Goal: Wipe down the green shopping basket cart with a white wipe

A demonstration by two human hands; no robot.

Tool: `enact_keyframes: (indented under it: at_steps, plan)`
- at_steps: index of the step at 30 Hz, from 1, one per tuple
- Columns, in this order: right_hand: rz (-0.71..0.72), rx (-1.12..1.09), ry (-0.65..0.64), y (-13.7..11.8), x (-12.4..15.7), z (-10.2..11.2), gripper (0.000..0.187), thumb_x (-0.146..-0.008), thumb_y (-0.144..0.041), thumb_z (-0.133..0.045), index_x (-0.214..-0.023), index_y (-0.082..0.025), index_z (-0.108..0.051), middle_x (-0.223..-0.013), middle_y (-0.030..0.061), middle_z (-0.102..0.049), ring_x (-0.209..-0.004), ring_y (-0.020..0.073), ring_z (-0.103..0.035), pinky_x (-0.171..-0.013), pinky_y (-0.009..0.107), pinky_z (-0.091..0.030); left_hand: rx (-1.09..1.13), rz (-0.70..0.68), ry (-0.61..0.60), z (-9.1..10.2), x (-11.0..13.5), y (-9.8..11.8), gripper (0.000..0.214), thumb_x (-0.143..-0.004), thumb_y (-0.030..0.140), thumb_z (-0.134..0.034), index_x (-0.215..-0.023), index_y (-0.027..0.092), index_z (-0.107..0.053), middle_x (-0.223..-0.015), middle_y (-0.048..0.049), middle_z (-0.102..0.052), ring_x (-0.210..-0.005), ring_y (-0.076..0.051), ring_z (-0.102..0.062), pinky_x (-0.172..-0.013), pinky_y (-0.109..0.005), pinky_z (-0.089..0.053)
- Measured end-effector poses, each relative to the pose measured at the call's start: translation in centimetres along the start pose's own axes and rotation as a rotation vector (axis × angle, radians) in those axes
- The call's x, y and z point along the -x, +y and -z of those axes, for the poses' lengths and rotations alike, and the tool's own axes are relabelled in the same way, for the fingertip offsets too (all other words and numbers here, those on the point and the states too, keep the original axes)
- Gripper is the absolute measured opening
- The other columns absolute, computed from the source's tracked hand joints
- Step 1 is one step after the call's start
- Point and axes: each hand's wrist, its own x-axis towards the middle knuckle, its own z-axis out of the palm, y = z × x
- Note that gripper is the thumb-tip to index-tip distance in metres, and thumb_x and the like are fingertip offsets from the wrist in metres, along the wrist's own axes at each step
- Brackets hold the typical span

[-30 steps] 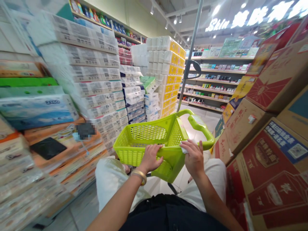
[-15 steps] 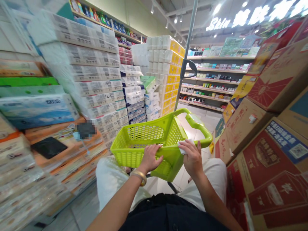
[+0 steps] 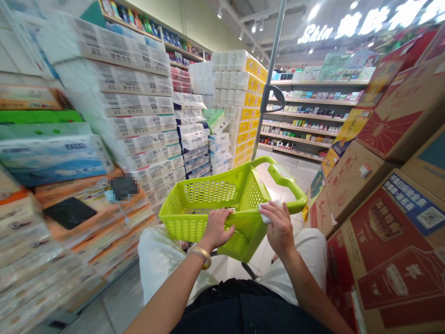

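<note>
A lime-green plastic shopping cart (image 3: 200, 223) with perforated walls stands between my knees. My left hand (image 3: 218, 228) grips its near rim, fingers over the edge and thumb on the outer side. Farther right, my right hand (image 3: 278, 226) has its fingers closed on a white wipe (image 3: 267, 211), pressed against the rim beside the cart's handle (image 3: 295, 195). Whether the wipe is tissue or cloth I cannot tell. The inside of the cart shows only in part.
Tall stacks of wrapped tissue packs (image 3: 139, 106) rise on the left, with a black flat object (image 3: 70, 213) lying on orange packs. Cardboard boxes (image 3: 392, 232) are piled close on the right. A metal pole (image 3: 274, 60) and product shelves (image 3: 306, 102) stand ahead.
My right hand and the white wipe have shifted very slightly along the rim. My left hand stays in place on the cart.
</note>
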Motion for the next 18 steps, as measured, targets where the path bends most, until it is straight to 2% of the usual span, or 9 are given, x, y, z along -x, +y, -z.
enact_keyframes:
  at_steps: [2, 6, 9, 15, 18]
  plan:
    - [0.005, 0.0, 0.002, 0.3, 0.0, 0.2, 0.042, -0.08, -0.001, -0.041, -0.097, -0.024, -0.072, -0.107, 0.0018, -0.075, -0.115, 0.0198, -0.063, -0.119, 0.047, -0.025, -0.002, -0.006, 0.002, 0.0, 0.0, 0.0, 0.038, -0.076, 0.03, -0.06, -0.113, 0.021, -0.057, -0.105, -0.0074, -0.065, -0.1, -0.026, -0.057, -0.094, -0.045, -0.04]
    - [-0.104, 0.098, 0.207, 3.2, -1.3, 2.3, 0.039, -0.08, -0.003, -0.041, -0.092, -0.022, -0.073, -0.101, 0.0038, -0.075, -0.111, 0.0227, -0.064, -0.115, 0.051, -0.028, 0.0, -0.009, 0.004, 0.0, 0.0, 0.0, 0.038, -0.077, 0.03, -0.059, -0.113, 0.021, -0.056, -0.105, -0.0073, -0.064, -0.099, -0.026, -0.056, -0.094, -0.045, -0.041]
    - [-0.159, 0.126, 0.283, 3.5, -1.6, 2.6, 0.038, -0.079, -0.004, -0.041, -0.089, -0.021, -0.074, -0.099, 0.0055, -0.075, -0.109, 0.0242, -0.064, -0.113, 0.052, -0.03, 0.003, -0.009, 0.004, 0.0, 0.0, 0.0, 0.038, -0.077, 0.03, -0.059, -0.114, 0.021, -0.056, -0.106, -0.0077, -0.064, -0.099, -0.026, -0.056, -0.094, -0.045, -0.04]
    - [-0.017, 0.019, -0.017, -0.4, -0.3, -0.1, 0.041, -0.079, -0.001, -0.042, -0.095, -0.023, -0.072, -0.105, 0.0009, -0.075, -0.113, 0.0207, -0.062, -0.12, 0.048, -0.019, 0.003, -0.006, -0.005, 0.0, 0.0, -0.2, 0.039, -0.077, 0.031, -0.059, -0.114, 0.021, -0.056, -0.106, -0.0078, -0.064, -0.1, -0.026, -0.056, -0.094, -0.045, -0.04]
    - [-0.041, 0.049, 0.031, 0.7, -0.7, 0.7, 0.042, -0.078, -0.001, -0.041, -0.096, -0.024, -0.072, -0.105, 0.0004, -0.074, -0.114, 0.021, -0.062, -0.12, 0.049, -0.017, 0.008, -0.01, -0.006, 0.0, 0.1, -0.1, 0.04, -0.077, 0.031, -0.059, -0.115, 0.02, -0.056, -0.106, -0.0079, -0.064, -0.099, -0.026, -0.056, -0.094, -0.045, -0.04]
